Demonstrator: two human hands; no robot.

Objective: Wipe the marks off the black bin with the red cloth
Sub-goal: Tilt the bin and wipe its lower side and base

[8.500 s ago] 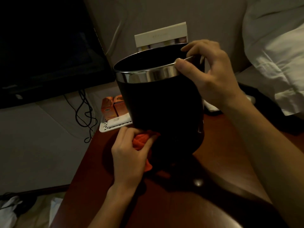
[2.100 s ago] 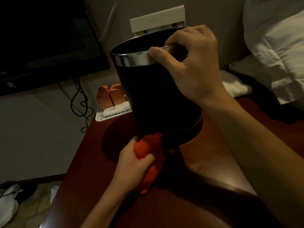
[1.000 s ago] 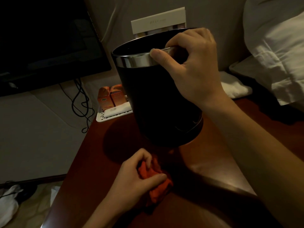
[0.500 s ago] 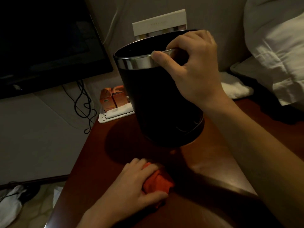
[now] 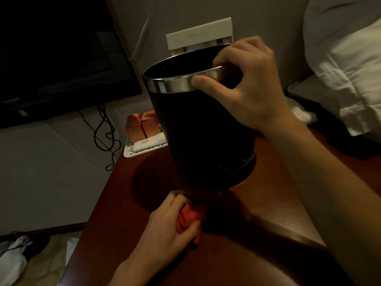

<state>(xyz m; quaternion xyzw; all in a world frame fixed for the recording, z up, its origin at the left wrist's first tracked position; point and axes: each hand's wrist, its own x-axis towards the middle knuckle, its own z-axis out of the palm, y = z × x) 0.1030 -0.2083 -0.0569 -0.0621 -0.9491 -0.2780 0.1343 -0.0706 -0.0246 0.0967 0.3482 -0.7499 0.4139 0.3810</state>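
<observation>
The bin (image 5: 203, 129) is sitting tilted on the reddish-brown bench (image 5: 115, 203), its mouth leaning toward the screen (image 5: 57, 58); it is black with one shiny metal band round the rim, and no marks are showing in the dim light. The right hand (image 5: 245, 89) is gripping that rim, thumb outside on the band, fingers curled over the edge. The left hand (image 5: 171, 226) is clutching the one red cloth (image 5: 188, 219), bunched, on the bench just below the bin's base. Behind the bin, two orange cartons (image 5: 140, 126) are standing by one white tray (image 5: 142, 148).
</observation>
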